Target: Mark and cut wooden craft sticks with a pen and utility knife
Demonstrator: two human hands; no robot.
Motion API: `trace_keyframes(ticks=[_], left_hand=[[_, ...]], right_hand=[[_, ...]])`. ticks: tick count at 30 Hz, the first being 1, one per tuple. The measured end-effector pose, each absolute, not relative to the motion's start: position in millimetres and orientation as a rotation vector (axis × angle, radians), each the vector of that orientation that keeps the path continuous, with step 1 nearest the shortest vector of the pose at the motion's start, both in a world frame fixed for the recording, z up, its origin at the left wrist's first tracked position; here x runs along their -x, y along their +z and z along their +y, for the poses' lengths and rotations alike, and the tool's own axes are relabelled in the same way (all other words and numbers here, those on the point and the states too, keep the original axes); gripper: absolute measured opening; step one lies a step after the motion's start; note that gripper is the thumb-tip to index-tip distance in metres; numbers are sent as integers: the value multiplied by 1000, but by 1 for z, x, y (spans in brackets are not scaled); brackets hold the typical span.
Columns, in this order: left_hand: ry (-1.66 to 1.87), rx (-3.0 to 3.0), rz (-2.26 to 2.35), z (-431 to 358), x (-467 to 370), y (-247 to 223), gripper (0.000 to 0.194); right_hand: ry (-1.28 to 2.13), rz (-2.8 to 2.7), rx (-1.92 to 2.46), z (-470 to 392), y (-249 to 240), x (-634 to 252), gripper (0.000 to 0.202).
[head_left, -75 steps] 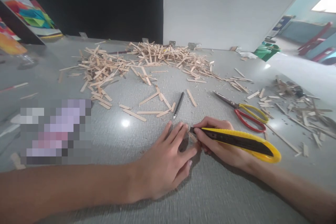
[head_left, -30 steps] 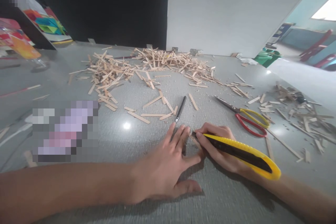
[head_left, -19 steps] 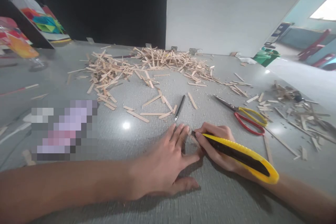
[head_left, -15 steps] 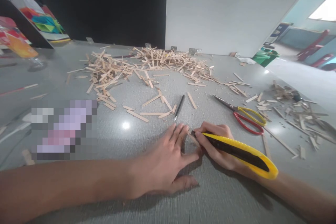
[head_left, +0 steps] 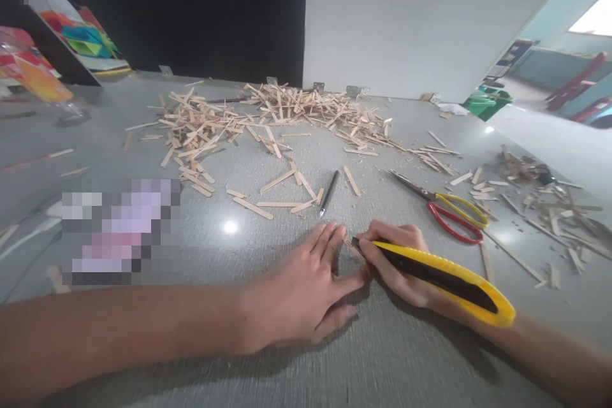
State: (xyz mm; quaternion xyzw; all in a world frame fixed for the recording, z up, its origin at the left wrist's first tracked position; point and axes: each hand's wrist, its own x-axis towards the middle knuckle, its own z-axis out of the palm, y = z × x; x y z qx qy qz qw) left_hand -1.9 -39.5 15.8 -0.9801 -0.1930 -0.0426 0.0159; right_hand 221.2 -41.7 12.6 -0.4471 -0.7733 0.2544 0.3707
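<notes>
My right hand (head_left: 399, 261) is wrapped round a yellow and black utility knife (head_left: 442, 277), its handle slanting down to the right. The knife's front end meets a small wooden craft stick (head_left: 352, 247) lying on the grey table. My left hand (head_left: 313, 293) lies flat with its fingers spread, the fingertips against that stick and pressing it to the table; part of the stick is hidden under them. Just beyond the fingers lies a dark pen-like tool (head_left: 329, 192). Scissors with red and yellow handles (head_left: 447, 210) rest beyond my right hand.
A heap of craft sticks (head_left: 201, 121) spreads across the back, below a black and white upright panel (head_left: 406, 19). Wood scraps (head_left: 554, 217) litter the right side. At the left are a blurred-out lilac object (head_left: 129, 223) and a plastic bottle (head_left: 38, 76).
The knife has shifted slightly, its rear end a little further right. My left hand stays on the stick, its thumb drawn slightly upward. The whole view has moved a little.
</notes>
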Motion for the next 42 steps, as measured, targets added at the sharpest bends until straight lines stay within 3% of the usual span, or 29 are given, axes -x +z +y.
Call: trace_keyframes(ticks=[42], left_hand=[[-153,3236,-637,-38,5,19,68]], right_hand=[[691,-1935,1234,-39,11,-224,25]])
